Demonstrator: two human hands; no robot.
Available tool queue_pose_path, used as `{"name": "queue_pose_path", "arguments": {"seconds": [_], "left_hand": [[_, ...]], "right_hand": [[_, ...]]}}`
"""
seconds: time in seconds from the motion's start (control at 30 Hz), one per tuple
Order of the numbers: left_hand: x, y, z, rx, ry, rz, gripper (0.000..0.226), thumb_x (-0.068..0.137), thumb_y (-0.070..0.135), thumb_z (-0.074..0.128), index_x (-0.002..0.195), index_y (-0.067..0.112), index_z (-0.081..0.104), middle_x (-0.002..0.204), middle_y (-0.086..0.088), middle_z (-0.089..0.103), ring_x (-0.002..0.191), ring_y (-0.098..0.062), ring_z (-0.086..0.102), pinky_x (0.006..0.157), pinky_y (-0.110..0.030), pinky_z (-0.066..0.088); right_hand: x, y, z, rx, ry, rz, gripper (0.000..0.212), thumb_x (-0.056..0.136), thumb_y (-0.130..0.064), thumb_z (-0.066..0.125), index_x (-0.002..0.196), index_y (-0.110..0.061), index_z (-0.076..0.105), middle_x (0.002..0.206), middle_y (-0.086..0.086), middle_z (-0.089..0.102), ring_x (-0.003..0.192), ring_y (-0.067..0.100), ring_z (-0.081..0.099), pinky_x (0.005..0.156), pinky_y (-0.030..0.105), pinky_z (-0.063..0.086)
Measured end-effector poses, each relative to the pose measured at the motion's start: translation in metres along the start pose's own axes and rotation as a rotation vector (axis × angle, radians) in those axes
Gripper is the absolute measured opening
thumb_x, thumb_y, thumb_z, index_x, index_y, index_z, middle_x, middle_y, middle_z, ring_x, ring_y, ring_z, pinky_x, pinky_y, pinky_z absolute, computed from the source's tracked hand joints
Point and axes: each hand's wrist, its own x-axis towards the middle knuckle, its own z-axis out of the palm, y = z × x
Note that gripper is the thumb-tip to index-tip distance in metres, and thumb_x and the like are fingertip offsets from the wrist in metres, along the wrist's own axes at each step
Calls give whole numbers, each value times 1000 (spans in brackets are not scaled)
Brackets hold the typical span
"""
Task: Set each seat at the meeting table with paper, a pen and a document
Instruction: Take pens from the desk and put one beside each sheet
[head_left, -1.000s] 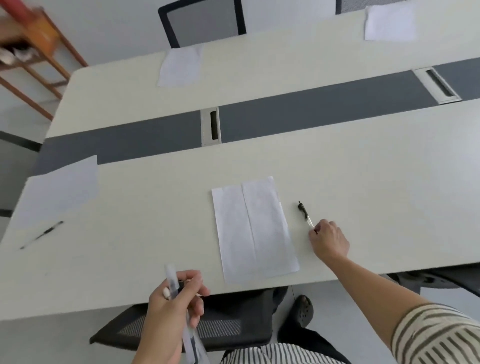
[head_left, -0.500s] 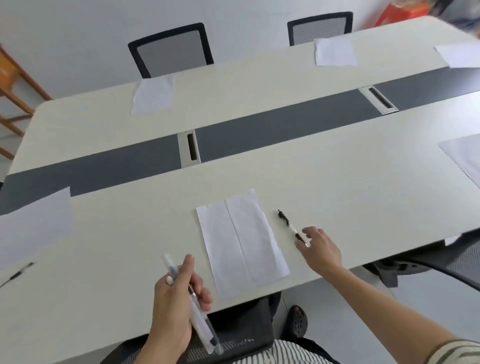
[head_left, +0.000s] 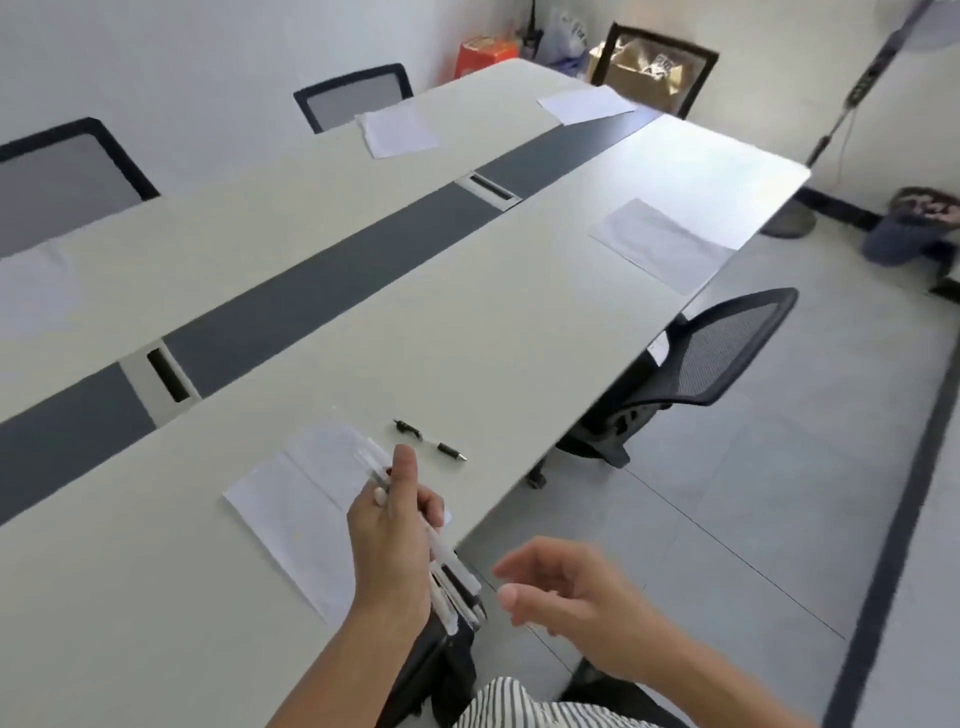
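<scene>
Holding a bundle of pens (head_left: 448, 574) at 6 o'clock, the left grip (head_left: 392, 535) is clamped round them, likely as stock for the remaining seats, while the right grip (head_left: 569, 592) hangs apart and empty at 5 o'clock. One pen (head_left: 448, 450) lies on the bench (head_left: 467, 332) just beside the near paper (head_left: 291, 512), toward 2 o'clock; the penless paper (head_left: 660, 244) at 1 o'clock probably comes next.

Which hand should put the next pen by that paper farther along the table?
Probably the right hand. It is empty and open, close beside the pens that the left hand grips, and the paper without a pen lies off to the right.
</scene>
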Motion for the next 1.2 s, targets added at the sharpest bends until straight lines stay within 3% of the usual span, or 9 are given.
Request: {"name": "queue_pose_path", "arguments": {"seconds": [0.2,0.37,0.5,0.7,0.9,1.0,1.2], "left_hand": [[-50,-20,94,45,-233,21,49,88,50,54,71,6,41,48,-6,44,45,-20,41,46,-32,38],[-104,-46,188,86,-422,-7,46,82,49,61,69,9,42,52,-7,41,44,-18,37,46,-31,35],[-137,-63,260,171,-553,32,44,80,45,63,65,6,47,47,-7,41,40,-17,38,40,-26,32],[-173,-74,336,164,-683,-28,41,74,42,66,70,8,43,47,-4,34,41,-16,31,36,-24,29],[-162,-77,415,240,-788,-6,30,81,31,64,69,8,49,45,-3,36,39,-15,32,36,-22,30],[-149,-86,464,292,-854,-20,30,83,28,66,70,5,51,43,-2,38,37,-15,32,36,-24,30],[-93,-90,579,351,-830,-93,32,94,25,56,73,1,51,43,-6,39,39,-20,35,37,-26,30]], "right_hand": [[-54,28,-58,101,189,-57,29,73,-40,80,95,-23,72,81,5,76,71,13,68,65,23,51],[-112,70,-138,136,284,-33,5,86,-15,72,89,-13,75,68,-4,71,62,9,63,56,15,44],[-160,108,-214,197,410,28,9,88,-8,67,83,-12,74,64,-4,67,57,10,58,52,18,43],[-213,145,-304,332,571,21,12,79,-22,65,77,-13,73,58,-4,55,53,13,49,51,25,42],[-210,169,-379,322,588,44,9,86,-15,64,86,-8,69,59,-3,56,55,14,50,53,24,41],[-190,172,-416,252,595,22,9,95,-15,61,95,-14,70,57,-7,44,54,12,37,52,19,35],[-151,178,-523,103,745,105,20,94,-32,61,77,-24,67,59,-2,39,56,14,31,54,27,26]]}}
